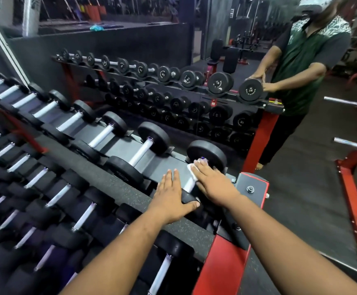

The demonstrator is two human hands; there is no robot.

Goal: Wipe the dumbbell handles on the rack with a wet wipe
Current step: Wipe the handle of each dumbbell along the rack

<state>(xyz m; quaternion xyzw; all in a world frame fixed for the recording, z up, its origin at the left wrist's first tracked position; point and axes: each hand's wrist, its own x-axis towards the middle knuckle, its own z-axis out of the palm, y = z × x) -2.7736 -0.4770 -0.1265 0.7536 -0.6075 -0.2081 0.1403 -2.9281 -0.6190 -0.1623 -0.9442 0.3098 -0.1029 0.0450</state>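
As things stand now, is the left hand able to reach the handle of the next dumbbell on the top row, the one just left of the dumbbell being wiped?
Probably yes. The left hand rests flat on the near head of the end dumbbell, holding nothing, and the neighbouring handle lies bare and close, with nothing across it.

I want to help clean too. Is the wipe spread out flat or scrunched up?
Scrunched up. The wipe is bunched under the right hand, pressed on the handle; only crumpled edges show.
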